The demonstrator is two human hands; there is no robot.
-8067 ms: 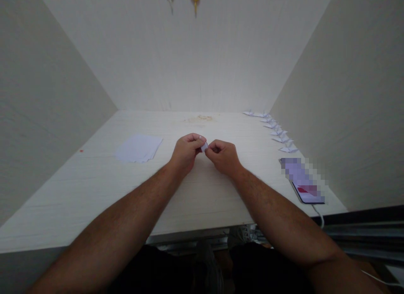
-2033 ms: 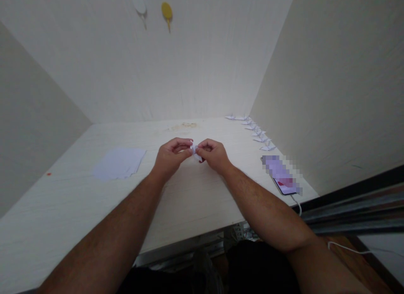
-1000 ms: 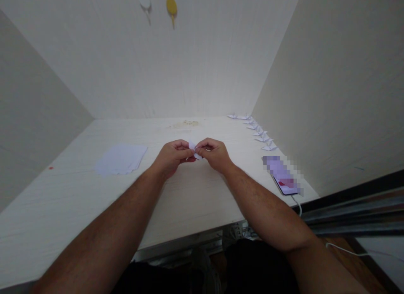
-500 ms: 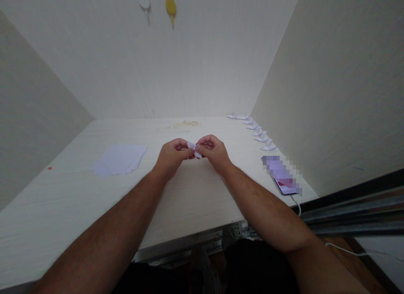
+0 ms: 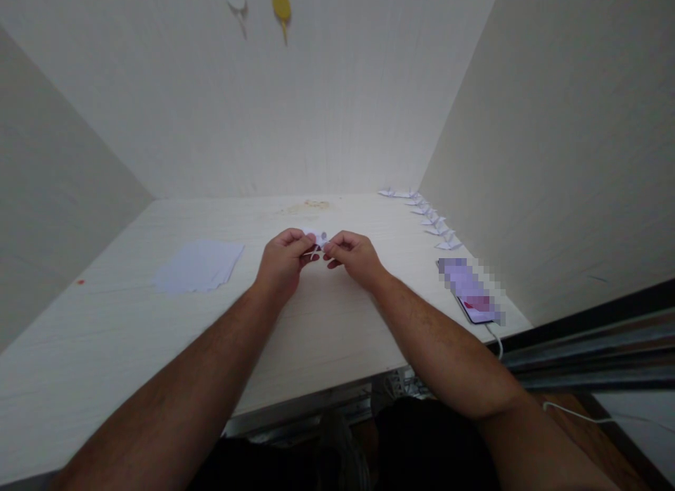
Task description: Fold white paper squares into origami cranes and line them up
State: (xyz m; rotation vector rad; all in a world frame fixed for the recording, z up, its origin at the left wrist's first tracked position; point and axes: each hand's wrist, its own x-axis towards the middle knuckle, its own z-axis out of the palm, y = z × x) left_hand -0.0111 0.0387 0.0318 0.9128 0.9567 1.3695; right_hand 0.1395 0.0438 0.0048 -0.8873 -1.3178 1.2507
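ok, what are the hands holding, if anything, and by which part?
A small folded white paper: left hand pinches its left side, right hand its right end. Which folds, too small to tell.

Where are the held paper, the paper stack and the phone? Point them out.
Held paper point(image 5: 319, 241): head view, its exposed white part.
Paper stack point(image 5: 200, 266): head view, the middle of its top.
Phone point(image 5: 467, 291): head view, its pixelated screen.

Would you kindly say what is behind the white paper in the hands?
Beyond the white paper, the tabletop shows, with a brownish patch, then the wall; whatever the white paper, left hand and right hand cover is hidden.
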